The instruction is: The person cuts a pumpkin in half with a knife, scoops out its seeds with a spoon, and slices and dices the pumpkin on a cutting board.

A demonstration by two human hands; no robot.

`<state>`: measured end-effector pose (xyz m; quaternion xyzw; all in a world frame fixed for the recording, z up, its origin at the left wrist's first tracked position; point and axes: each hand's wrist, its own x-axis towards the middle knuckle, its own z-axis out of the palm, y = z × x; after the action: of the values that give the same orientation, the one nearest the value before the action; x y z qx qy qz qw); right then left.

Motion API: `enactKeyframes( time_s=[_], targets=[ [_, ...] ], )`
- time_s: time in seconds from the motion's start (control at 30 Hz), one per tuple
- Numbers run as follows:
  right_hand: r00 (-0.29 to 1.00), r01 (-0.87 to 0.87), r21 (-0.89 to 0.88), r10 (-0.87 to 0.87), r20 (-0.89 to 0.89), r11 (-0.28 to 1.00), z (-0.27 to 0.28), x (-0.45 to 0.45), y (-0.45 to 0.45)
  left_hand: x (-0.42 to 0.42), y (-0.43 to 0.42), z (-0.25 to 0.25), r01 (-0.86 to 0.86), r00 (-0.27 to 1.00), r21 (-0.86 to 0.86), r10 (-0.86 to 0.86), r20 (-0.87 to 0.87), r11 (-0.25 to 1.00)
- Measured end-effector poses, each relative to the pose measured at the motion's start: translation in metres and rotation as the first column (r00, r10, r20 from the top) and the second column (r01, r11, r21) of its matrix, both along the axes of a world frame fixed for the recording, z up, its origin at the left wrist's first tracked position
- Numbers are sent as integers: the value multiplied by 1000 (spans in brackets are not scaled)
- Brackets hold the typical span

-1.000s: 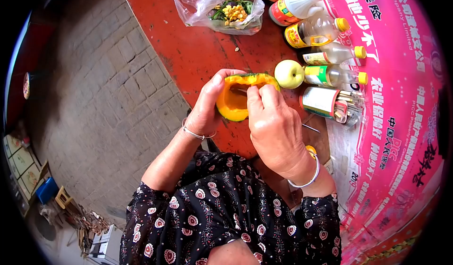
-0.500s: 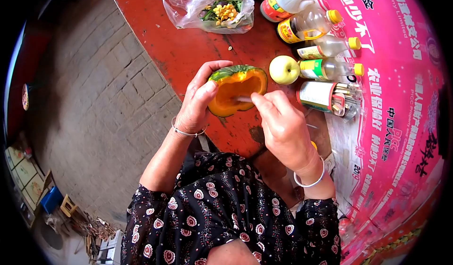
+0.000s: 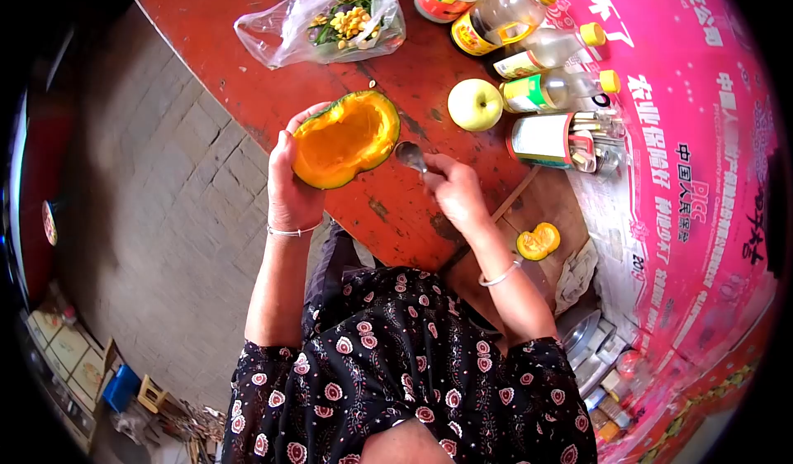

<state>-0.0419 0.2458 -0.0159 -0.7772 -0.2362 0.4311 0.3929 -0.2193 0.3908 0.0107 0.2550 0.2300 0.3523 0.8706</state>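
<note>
My left hand [image 3: 293, 175] grips a hollowed pumpkin half [image 3: 345, 138] by its left side, the orange cut face turned up toward me. Its rind shows as a thin green rim. In my right hand [image 3: 457, 194] is a metal spoon [image 3: 410, 157], held by the handle, its bowl just right of the pumpkin and apart from it. Past the pumpkin, a clear plastic bag [image 3: 285, 25] holds yellow seeds and pulp with green scraps. A single seed [image 3: 372, 84] lies on the red table [image 3: 239, 92].
Right of the pumpkin stands a pale green apple [image 3: 475, 105], beside several sauce bottles [image 3: 529, 92] and a labelled container of chopsticks [image 3: 541, 139]. Another cut pumpkin piece [image 3: 538, 242] lies on a lower brown surface. A pink printed sheet [image 3: 661, 117] covers the right side.
The spoon has come out of the pumpkin's hollow to its right. My left hand has tipped the pumpkin so its cut face shows more, and shifted it left.
</note>
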Motion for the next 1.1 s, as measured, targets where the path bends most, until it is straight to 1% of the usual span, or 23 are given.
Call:
enactKeyframes(
  time_s=[0.03,0.07,0.1,0.17,0.2,0.3,0.33,0.43,0.47,0.5,0.57,0.6,0.63,0.7,0.73,0.83,0.9,0.93,0.97,1.0,1.03,1.07,1.1],
  targets=[
    [999,42,0,-42,-31,999,-14,-5,0,0,-1,0,33,999,-41,-31,33,999],
    [998,34,52,-37,48,998,-26,-12,0,3,-3,0,0,1000,-88,0,-1,996],
    [982,-32,120,9,189,992,-38,-17,1,5,-4,0,1,1000,-111,-1,-5,994],
    [931,-119,165,53,361,979,-50,-25,4,9,-7,-2,8,1000,-159,-11,-16,987],
    [929,-128,166,59,365,978,-52,-28,5,10,-8,-4,44,999,-154,-41,23,987],
    [698,-185,161,14,716,969,-51,-37,8,14,-9,-7,134,987,-163,-117,105,978],
    [684,-164,221,-50,728,961,-47,-37,7,15,-9,-7,172,981,-156,-154,121,973],
    [791,-87,338,-141,596,937,-28,-34,-9,21,-12,-5,218,972,-223,-191,135,950],
    [877,100,385,-265,402,917,-19,-36,-15,24,-13,-4,236,969,-206,-214,122,950],
    [815,77,484,-334,473,872,-7,-32,-18,27,-15,-3,255,965,-190,-237,110,948],
    [760,82,497,-376,529,864,24,-28,-23,33,-20,-2,264,964,-152,-259,50,952],
    [700,12,517,-376,607,856,48,-29,-21,36,-23,-1,260,965,-127,-261,3,957],
    [689,-22,549,-385,614,836,59,-32,-20,41,-27,-1,266,962,-101,-271,-36,959],
    [600,-184,501,-307,739,845,65,-32,-25,45,-35,-2,318,945,-67,-322,-60,946],
    [573,-210,468,-279,771,859,62,-35,-29,46,-36,-5,366,930,-54,-367,-21,929],
    [493,-229,394,-243,835,890,51,-46,-55,50,-41,-10,341,934,-138,-352,-66,930],
    [529,-168,324,-192,827,931,41,-39,-84,50,-39,-18,364,932,-195,-356,74,911],
    [486,-30,239,-195,852,970,40,-35,-101,49,-40,-17,354,935,-182,-352,47,917],
    [471,158,233,-281,836,959,33,-29,-118,49,-42,-16,341,939,-168,-343,21,925],
    [393,341,202,-334,856,918,30,-21,-138,49,-44,-15,345,937,-168,-348,9,924],
    [275,487,190,-356,893,852,12,-12,-166,48,-46,-13,347,936,-167,-353,-5,923],
    [216,604,241,-447,868,760,4,-1,-187,48,-49,-12,349,934,-165,-357,-20,922],
    [162,662,227,-433,887,714,-16,9,-215,48,-52,-10,344,933,-160,-356,-49,925]
  ],
)
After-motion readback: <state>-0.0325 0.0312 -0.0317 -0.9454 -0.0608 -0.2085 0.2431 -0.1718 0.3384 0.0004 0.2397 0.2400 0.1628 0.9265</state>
